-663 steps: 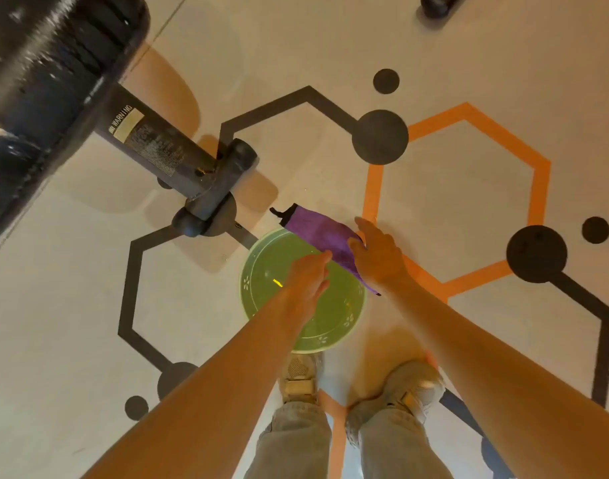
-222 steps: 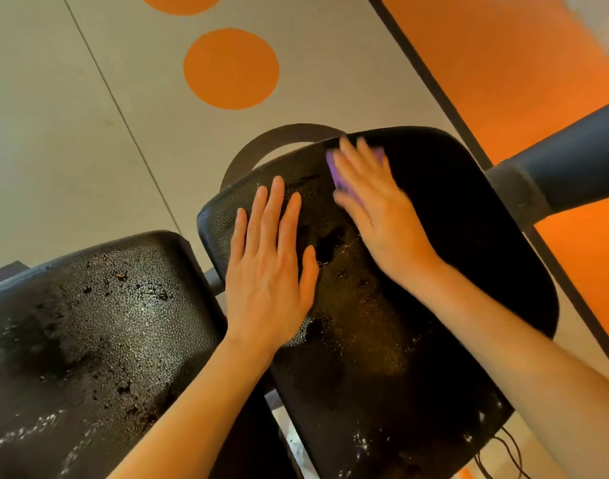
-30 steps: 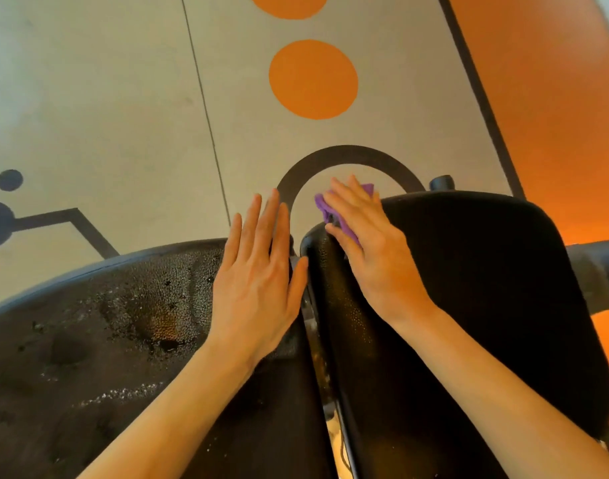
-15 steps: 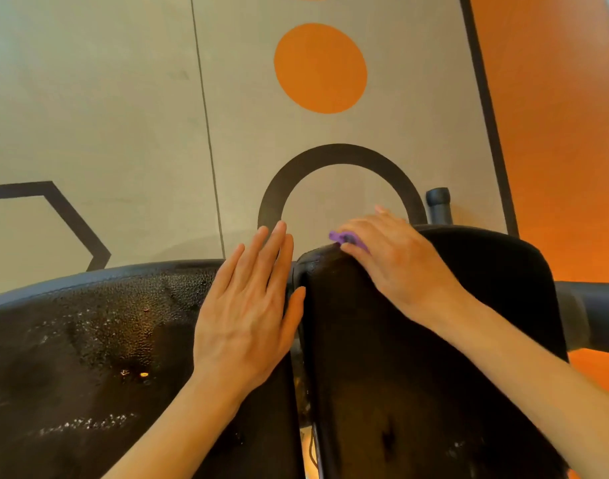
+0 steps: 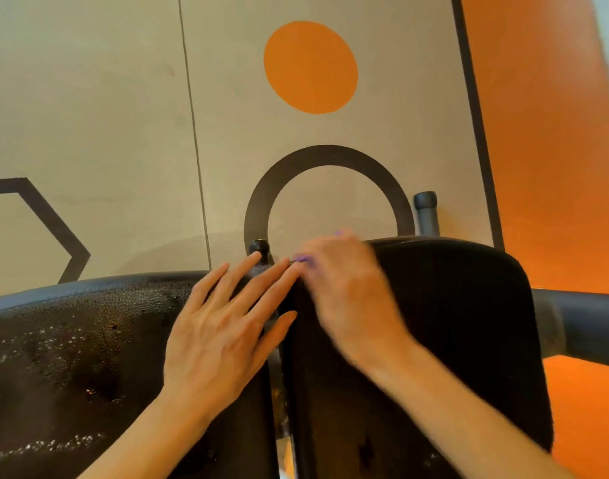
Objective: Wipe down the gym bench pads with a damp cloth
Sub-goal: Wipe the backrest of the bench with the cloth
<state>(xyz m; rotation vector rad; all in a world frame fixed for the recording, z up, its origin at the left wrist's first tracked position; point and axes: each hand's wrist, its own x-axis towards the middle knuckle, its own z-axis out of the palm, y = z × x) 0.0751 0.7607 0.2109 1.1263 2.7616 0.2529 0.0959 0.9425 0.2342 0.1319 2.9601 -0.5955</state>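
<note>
The left hand (image 5: pixel 220 337) lies flat on the left pad (image 5: pixel 71 368) of the bench, its fingers (image 5: pixel 227 281) straight and spread, tips pointing toward 1 o'clock and reaching the pad's far right corner. That pad is black and pebbled, with wet beads and shiny patches across its surface. A narrow gap (image 5: pixel 279 392) runs between it and the right pad (image 5: pixel 451 340), which sits at 3 o'clock of the left hand and looks darker and duller.

The right hand (image 5: pixel 348 292) is blurred; it presses on the far left corner of the right pad, at 12 o'clock of its own forearm. Only slivers of the purple cloth (image 5: pixel 305 260) show, at the fingertips and at the hand's far edge, so the cloth is under that hand on the pad's corner. Whether the right fingers are curled on the cloth or laid flat over it I cannot tell, the blur hides it.

On the floor (image 5: pixel 88 98), an orange circle (image 5: pixel 310 67) lies at 12 o'clock, a dark arc (image 5: pixel 327 157) below it. A frame tube (image 5: pixel 586 323) juts out at 3 o'clock, and a capped post (image 5: pixel 426 210) stands just past the right pad
</note>
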